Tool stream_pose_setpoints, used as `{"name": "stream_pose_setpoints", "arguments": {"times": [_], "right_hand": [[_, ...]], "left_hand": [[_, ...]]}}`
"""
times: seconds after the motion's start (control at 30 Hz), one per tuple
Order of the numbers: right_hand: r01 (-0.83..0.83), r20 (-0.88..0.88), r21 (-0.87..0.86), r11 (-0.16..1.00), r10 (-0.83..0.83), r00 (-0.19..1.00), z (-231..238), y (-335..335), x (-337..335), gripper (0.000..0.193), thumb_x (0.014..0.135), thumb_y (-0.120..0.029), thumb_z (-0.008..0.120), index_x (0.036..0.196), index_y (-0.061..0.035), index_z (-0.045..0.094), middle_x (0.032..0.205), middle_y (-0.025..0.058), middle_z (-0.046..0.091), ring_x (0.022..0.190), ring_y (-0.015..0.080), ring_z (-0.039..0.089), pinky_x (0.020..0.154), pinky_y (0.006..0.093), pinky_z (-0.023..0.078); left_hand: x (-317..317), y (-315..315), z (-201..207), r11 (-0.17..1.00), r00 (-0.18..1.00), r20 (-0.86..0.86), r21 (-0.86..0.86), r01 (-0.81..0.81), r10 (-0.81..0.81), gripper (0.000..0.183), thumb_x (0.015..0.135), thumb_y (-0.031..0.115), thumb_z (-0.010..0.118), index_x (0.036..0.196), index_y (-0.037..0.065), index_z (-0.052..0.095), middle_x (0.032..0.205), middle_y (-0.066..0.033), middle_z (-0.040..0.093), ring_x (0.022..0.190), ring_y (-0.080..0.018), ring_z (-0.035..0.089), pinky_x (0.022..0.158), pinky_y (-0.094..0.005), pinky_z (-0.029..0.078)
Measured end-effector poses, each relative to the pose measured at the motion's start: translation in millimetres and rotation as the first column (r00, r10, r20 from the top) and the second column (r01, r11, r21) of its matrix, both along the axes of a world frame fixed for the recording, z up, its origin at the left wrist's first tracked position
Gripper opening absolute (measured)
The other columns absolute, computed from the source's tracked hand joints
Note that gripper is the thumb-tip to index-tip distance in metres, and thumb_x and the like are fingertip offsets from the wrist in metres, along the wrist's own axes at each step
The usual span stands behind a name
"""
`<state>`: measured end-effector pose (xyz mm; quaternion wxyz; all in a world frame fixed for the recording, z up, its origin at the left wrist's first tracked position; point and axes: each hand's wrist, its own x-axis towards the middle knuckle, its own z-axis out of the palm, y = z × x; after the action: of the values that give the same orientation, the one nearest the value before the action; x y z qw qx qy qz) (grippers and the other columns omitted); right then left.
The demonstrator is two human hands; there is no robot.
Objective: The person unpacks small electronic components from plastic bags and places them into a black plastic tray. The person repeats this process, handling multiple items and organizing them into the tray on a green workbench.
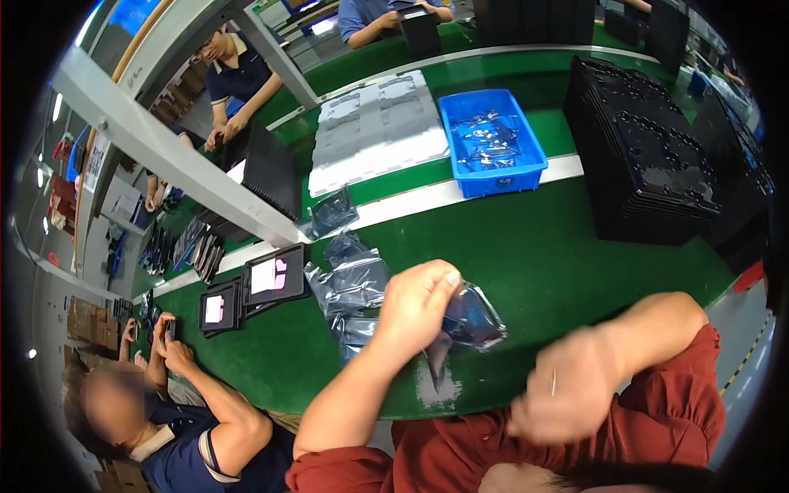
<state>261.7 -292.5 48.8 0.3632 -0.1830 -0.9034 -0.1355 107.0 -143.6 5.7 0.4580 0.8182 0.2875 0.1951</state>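
My left hand [413, 306] is closed on a dark, shiny plastic bag [481, 316], pinching it above the green table; whether anything is inside the bag cannot be made out. Just left of that hand, more crumpled silvery-grey bags [356, 279] lie in a loose heap. My right hand [567, 388] is apart from the bag, low over the table's front edge, and motion blurs its fingers. A thin ring or light line shows on it.
Beyond the bags stand a blue bin [500, 182] with shiny bagged pieces, white moulded trays [378, 123] and a tall stack of black trays [649, 140]. Two black trays [275, 275] lie left, beside a grey metal post [181, 164]. A co-worker [222, 427] sits close on my left.
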Motion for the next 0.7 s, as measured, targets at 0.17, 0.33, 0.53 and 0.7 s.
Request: {"name": "stream_pose_setpoints", "arguments": {"times": [0.17,0.33,0.53,0.7], "right_hand": [[0.528,-0.393,-0.133,0.839,-0.534,0.749,-12.2,71.8,57.0,0.016,0.078,-0.002,0.063,0.093,-0.0035,0.063,0.078,0.0105,0.063,0.061,0.0244,0.059,0.054,0.0338,0.047],[0.794,-0.078,-0.351,0.497,-0.86,0.504,-36.4,107.8,103.1,0.036,0.078,-0.007,0.064,0.113,-0.0027,0.057,0.096,0.0162,0.063,0.088,0.0341,0.061,0.081,0.042,0.048],[0.344,-0.115,-0.689,0.637,-0.565,0.817,-21.5,72.7,52.6,0.023,0.079,-0.015,0.065,0.098,-0.0023,0.064,0.095,0.0145,0.063,0.091,0.0313,0.061,0.083,0.043,0.047],[0.158,-0.25,-0.773,0.614,-0.525,0.814,-28.4,61.3,27.6,0.013,0.08,-0.008,0.065,0.092,-0.0046,0.066,0.087,0.0097,0.062,0.079,0.0264,0.061,0.071,0.0355,0.05]], "left_hand": [[-0.3,-10.6,-3.7,0.982,0.992,0.123,0.182,-0.044,0.022,0.019,0.092,0.014,0.05,0.082,0.001,0.059,0.075,-0.0124,0.062,0.069,-0.0259,0.061,0.063,-0.0347,0.048],[3.8,-15.1,-2.6,0.981,0.985,0.171,0.188,-0.051,0.019,0.022,0.094,0.014,0.051,0.079,0.0,0.059,0.073,-0.0064,0.061,0.068,-0.0136,0.056,0.064,-0.027,0.045],[-0.4,-9.3,-6.8,0.972,0.978,0.184,0.193,-0.13,0.094,0.021,0.094,0.013,0.051,0.081,-0.002,0.059,0.074,-0.0073,0.061,0.068,-0.0135,0.055,0.065,-0.0265,0.045],[-4.7,-7.4,-8.2,0.966,0.954,0.277,0.19,-0.174,0.118,0.02,0.094,0.012,0.05,0.082,-0.001,0.059,0.075,-0.0073,0.061,0.069,-0.0146,0.056,0.064,-0.0269,0.045]]}}
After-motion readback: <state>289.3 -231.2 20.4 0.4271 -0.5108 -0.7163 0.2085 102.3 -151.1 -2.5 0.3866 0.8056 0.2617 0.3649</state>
